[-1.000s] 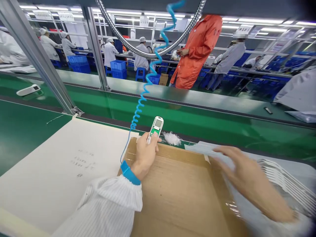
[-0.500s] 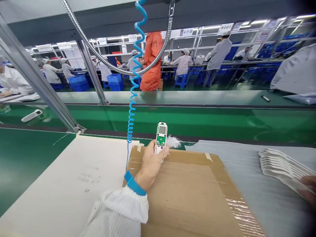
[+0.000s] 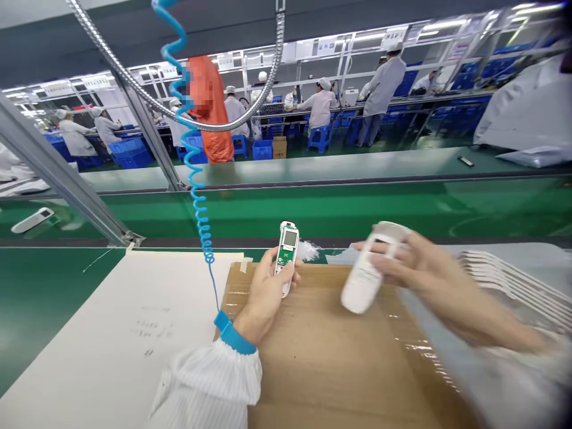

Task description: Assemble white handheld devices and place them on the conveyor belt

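Observation:
My left hand (image 3: 267, 293) is closed round the lower end of a small white device (image 3: 286, 250) with a green circuit board and a small screen, held upright over the far edge of a brown cardboard sheet (image 3: 326, 351). A blue wrist strap (image 3: 233, 333) with a coiled blue cord (image 3: 192, 149) is on that wrist. My right hand (image 3: 420, 274), blurred by motion, grips a white plastic cover (image 3: 366, 277) just right of the device, above the cardboard.
A row of white covers (image 3: 509, 280) lies at the right on a grey sheet. White paper (image 3: 111, 333) lies left of the cardboard. Behind runs a green conveyor belt (image 3: 335, 208) carrying a white device (image 3: 32, 219). Workers in white coats sit beyond; a person in orange (image 3: 210, 107) stands there.
My right hand went to the row of covers at the right and has come back holding one white cover near the device. My left hand has kept the device nearly still.

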The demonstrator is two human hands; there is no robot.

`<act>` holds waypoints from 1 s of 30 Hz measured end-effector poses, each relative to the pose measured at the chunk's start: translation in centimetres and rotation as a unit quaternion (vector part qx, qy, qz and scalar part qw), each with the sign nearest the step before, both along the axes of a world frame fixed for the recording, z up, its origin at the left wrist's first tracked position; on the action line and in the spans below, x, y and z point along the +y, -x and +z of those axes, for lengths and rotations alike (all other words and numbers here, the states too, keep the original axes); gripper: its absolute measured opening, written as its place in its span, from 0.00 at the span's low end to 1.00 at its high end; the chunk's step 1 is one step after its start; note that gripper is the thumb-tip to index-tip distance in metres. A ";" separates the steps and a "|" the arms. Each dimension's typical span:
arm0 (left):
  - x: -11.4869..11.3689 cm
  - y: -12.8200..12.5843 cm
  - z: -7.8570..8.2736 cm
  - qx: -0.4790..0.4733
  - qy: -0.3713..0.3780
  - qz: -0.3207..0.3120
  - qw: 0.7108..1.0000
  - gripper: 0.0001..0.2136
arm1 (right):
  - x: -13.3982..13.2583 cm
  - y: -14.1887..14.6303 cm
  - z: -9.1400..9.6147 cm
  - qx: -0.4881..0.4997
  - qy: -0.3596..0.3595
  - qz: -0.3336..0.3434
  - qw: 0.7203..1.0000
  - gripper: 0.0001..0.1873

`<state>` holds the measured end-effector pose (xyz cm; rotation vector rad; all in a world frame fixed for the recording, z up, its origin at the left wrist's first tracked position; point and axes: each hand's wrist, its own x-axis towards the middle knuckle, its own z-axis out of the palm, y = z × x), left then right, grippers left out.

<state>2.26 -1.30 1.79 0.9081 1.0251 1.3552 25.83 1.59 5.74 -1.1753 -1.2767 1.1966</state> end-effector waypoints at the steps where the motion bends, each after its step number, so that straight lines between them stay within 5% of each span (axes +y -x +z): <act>1: 0.0 0.0 -0.1 0.015 0.002 -0.005 1.000 0.18 | 0.4 2.1 -0.5 0.050 0.026 0.022 0.998 0.27; 4: -0.1 0.0 -0.4 0.108 -0.008 0.010 0.994 0.21 | 0.7 7.1 -2.4 0.180 0.065 0.047 0.980 0.29; 7: -0.1 0.0 -0.7 0.209 -0.001 0.051 0.977 0.22 | 0.2 9.2 -4.0 0.243 0.070 0.106 0.962 0.26; 19: -0.1 0.4 0.7 0.127 0.104 -0.044 0.985 0.19 | 0.5 5.8 -5.1 0.241 0.059 0.267 0.931 0.28; 25: -0.2 0.2 -0.6 0.329 -0.061 0.075 0.939 0.20 | 1.0 5.6 -5.1 0.218 0.072 0.211 0.950 0.24; 30: -0.8 -0.4 -0.7 0.376 -0.141 0.043 0.915 0.15 | 0.8 6.0 -5.2 0.218 0.067 0.170 0.959 0.27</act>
